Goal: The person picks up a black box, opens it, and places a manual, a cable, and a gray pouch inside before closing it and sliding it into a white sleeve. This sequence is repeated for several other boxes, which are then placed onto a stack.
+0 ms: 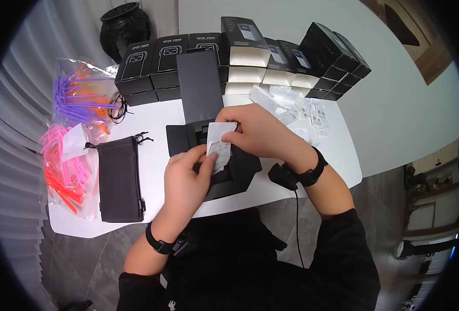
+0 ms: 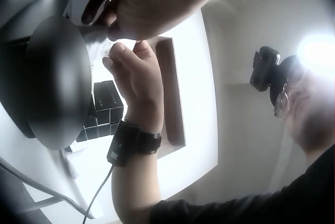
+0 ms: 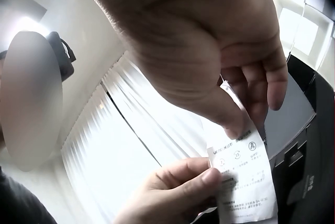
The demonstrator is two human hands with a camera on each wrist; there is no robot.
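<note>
My left grip point(image 1: 184, 173) pinches the lower left edge of a printed white paper point(image 1: 219, 150), thumb on its face. My right grip point(image 1: 260, 129) pinches the same paper near its upper right, thumb across the front. So the paper is between my two hands, above an open black box point(image 1: 246, 163) on the white counter point(image 1: 317, 179). The box's long lid point(image 1: 201, 83) points away from me. Lines of small print and a few round symbols show on the paper from the right wrist.

To the left of the open box, a black pouch point(image 1: 119, 181) lies flat, its drawstrings at the far end. Farther left are a clear bag of pink and red straws point(image 1: 73, 166) and another of purple and orange straws point(image 1: 76, 101), with a thin black cord point(image 1: 118, 109) beside it. At the back, black boxes point(image 1: 139, 59) stand stacked in a row. Loose white papers point(image 1: 320, 118) lie in front of them, to the right.
</note>
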